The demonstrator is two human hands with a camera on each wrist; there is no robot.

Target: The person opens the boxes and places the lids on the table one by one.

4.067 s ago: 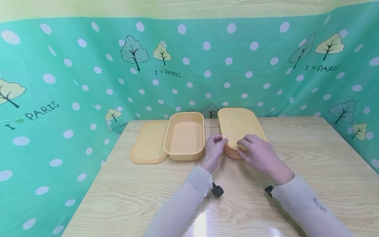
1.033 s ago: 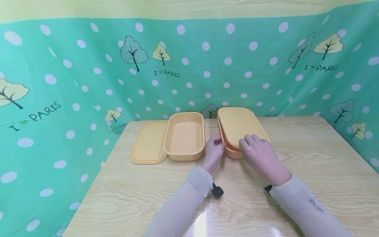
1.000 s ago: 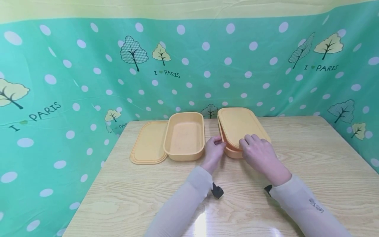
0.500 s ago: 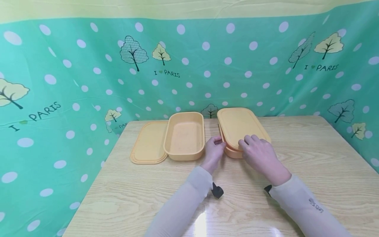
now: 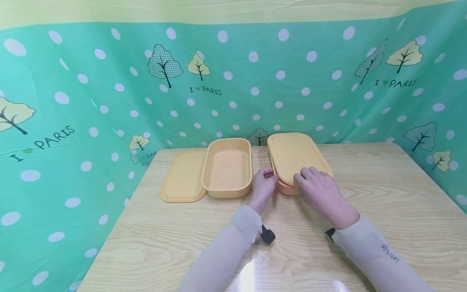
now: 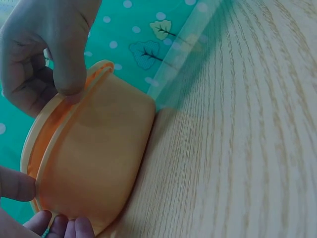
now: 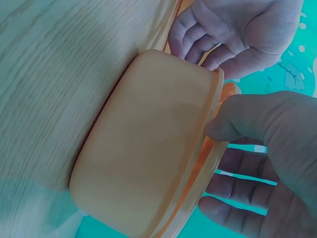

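Note:
In the head view, a peach rectangular food container stands at the back right with a matching lid lying over it. The lid's near edge is slightly lifted, and a narrow orange gap shows between lid and rim. My right hand pinches that near edge; in the right wrist view the thumb sits at the gap, with the fingers across the lid's top. On the left, my left hand holds the container's near left corner, fingertips against the wall and thumb at the rim.
A second container, uncovered and with nothing inside, stands left of my left hand. Beside it a second lid lies flat on the wooden table. A green dotted cloth hangs behind and along the sides.
Earlier the lid lay almost level, then my right hand took its near edge and raised it. Over the last second that edge has come down a little, narrowing the gap. The left hand hardly moved.

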